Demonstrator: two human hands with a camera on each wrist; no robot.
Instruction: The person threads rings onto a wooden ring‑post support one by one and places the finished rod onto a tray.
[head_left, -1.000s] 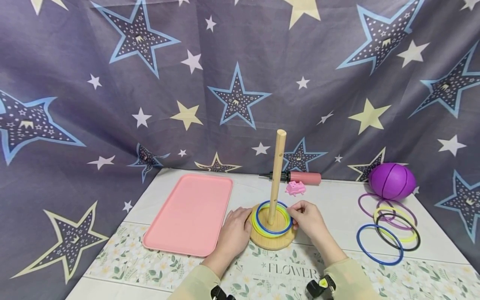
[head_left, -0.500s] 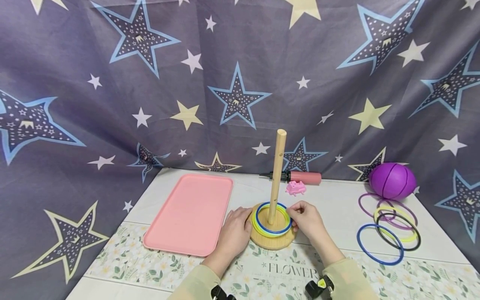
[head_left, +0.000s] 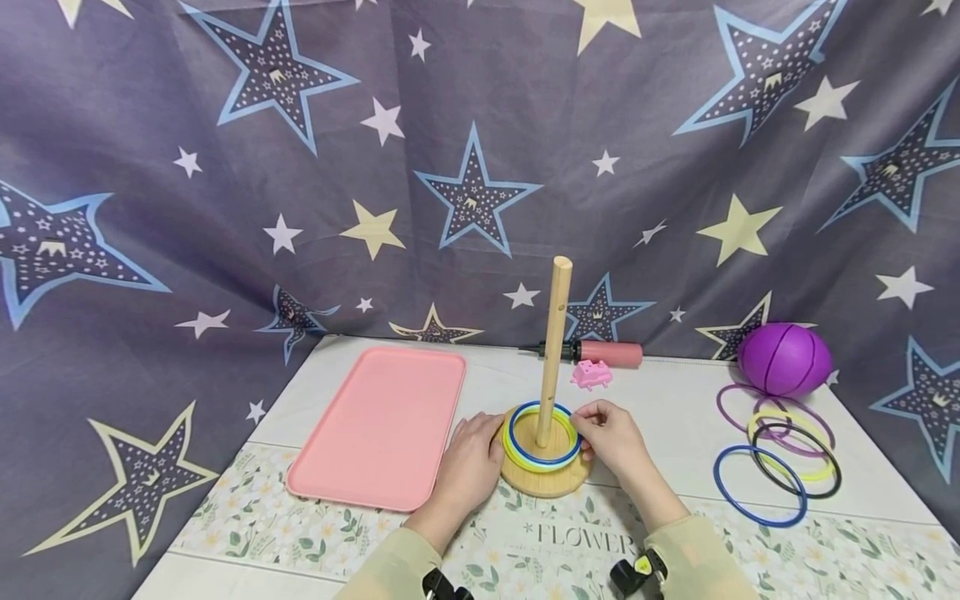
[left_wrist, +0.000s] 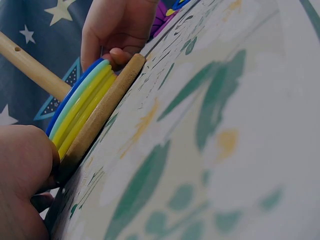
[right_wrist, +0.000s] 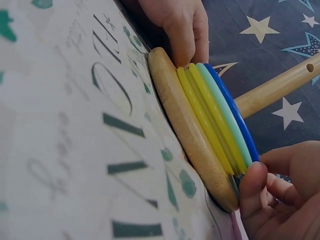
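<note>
- Nearest, with the peg as dial centre and the person at six o'clock, two sleeves (head_left: pixel 693 550) come in from seven and five, a small black wrist device at each cuff.
- Dark lettering, "FLOWER", runs across the floral tabletop (head_left: pixel 240 521) toward five o'clock.
- The left hand (head_left: pixel 471 458) rests at nine o'clock against the round wooden base (head_left: pixel 545 486) and its stack; its grip is loose, fingers extended.
- The right hand (head_left: pixel 615 435), at three, pinches the top blue ring (right_wrist: pixel 233 102) between thumb and finger.
- That ring lies around the peg, above a mint ring (right_wrist: pixel 226 112) and two yellow rings (right_wrist: pixel 214 111), all low over the base.
- The wooden peg (head_left: pixel 555 350) stands upright from the base.
- Well apart at three o'clock, a loose blue ring (head_left: pixel 776 524), a black ring, a loose yellow ring and purple rings overlap.
- A pink tray (head_left: pixel 382 433) lies flat toward ten.
- Farther off, a purple ball (head_left: pixel 785 360) sits at two, a small pink toy (head_left: pixel 592 375) at one.
- Just behind the toy lies a pink-and-black pump (head_left: pixel 609 354).
- Farthest, a star-printed curtain (head_left: pixel 472 67) spans the back.
</note>
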